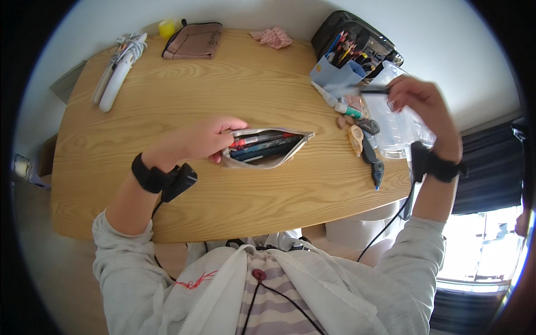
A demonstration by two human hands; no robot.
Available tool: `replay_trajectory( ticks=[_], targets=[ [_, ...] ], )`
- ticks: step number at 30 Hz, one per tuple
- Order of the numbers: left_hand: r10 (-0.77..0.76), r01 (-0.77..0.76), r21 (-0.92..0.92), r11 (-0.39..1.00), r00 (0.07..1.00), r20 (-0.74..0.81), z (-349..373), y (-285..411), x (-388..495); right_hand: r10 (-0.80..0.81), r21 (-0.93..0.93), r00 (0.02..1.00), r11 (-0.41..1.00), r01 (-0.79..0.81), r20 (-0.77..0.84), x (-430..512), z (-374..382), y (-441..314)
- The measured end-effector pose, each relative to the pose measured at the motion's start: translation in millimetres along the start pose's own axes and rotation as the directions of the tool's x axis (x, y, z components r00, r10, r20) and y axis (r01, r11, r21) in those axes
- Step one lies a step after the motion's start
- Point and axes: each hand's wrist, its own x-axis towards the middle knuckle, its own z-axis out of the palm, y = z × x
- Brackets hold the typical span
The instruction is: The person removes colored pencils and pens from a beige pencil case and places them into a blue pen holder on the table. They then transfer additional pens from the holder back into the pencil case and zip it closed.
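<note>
My left hand (209, 136) grips the left end of a white zippered pencil pouch (268, 164), whose mouth gapes and shows several pens (264, 144) lying inside. At the right my right hand (412, 94) is raised, with a slim dark pen-like item (372, 90) between thumb and fingers; its far end is blurred. Behind that item stands a light blue pen holder (335, 75) packed with pens and pencils. Below it lie a glue stick (349, 111), a beige correction tape (356, 140) and a dark correction tape (377, 172).
Clear plastic trays (393, 134) and a black case (343, 29) line the right side. Along the back are a pink crumpled cloth (274, 37), a brown zip pouch (194, 41), a yellow tape roll (166, 28) and a white hair straightener (117, 81). The wooden table (167, 96) has a curved front edge.
</note>
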Motion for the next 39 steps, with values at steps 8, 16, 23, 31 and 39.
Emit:
replay_trajectory(
  ticks=[8, 16, 23, 31, 39],
  targets=[
    [0.001, -0.002, 0.070, 0.998, 1.000, 0.016, 0, 7, -1, -0.184, 0.054, 0.967, 0.983, 0.177, 0.178, 27, 137, 18],
    [0.007, -0.008, 0.100, 0.995, 1.000, 0.013, -1, 8, 0, -0.347, -0.184, 0.910, 0.902, 0.389, 0.227, 44, 162, 32],
    [0.015, -0.013, 0.135, 0.991, 1.000, -0.014, -1, 7, 0, -0.101, -0.082, 0.977, 0.993, 0.087, -0.186, 35, 96, 57],
    [0.015, -0.015, 0.050, 0.999, 1.000, -0.005, 0, 6, 0, 0.075, -0.550, 0.979, 0.818, -0.170, -0.190, 81, -20, 147],
    [-0.003, 0.001, 0.063, 0.998, 0.999, 0.040, -2, 16, -3, 0.131, -0.762, 0.991, 0.644, -0.076, 0.011, 117, -24, 164]
  ],
)
